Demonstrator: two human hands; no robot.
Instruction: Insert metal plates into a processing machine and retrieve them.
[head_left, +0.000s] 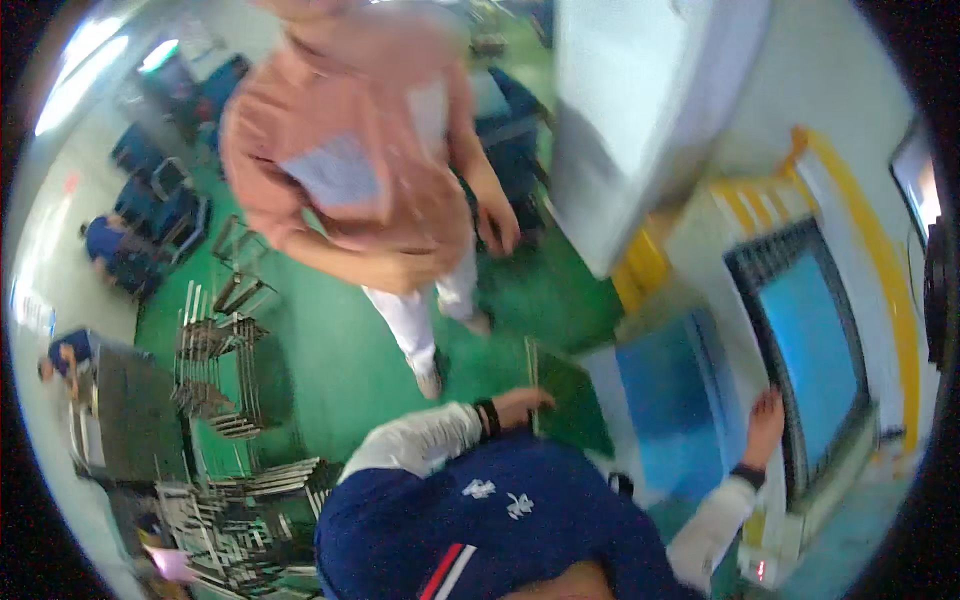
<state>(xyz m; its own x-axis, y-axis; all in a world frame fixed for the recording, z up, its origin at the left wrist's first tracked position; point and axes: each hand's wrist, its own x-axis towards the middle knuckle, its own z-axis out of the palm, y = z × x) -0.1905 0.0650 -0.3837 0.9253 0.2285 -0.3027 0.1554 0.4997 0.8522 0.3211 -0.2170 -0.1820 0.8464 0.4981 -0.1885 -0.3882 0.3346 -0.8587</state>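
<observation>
My left hand (522,405) reaches forward from a white sleeve with a dark band at the wrist. Its fingers close on the left edge of a flat, dark green panel (572,402) with a pale rim. On the right, my right hand (766,420) is raised beside the dark frame (785,385) around a bright blue sheet (810,340). Blur hides how its fingers are bent and whether they touch the frame. Between my hands lies a blue flat surface (672,400) with pale borders.
A person in a pinkish shirt (350,170) stands close ahead on the green floor (330,350). Metal racks (220,370) stand at left, with more stacked frames (240,515) nearer me. A large white cabinet-like block (640,110) rises ahead right, near yellow edging (640,270).
</observation>
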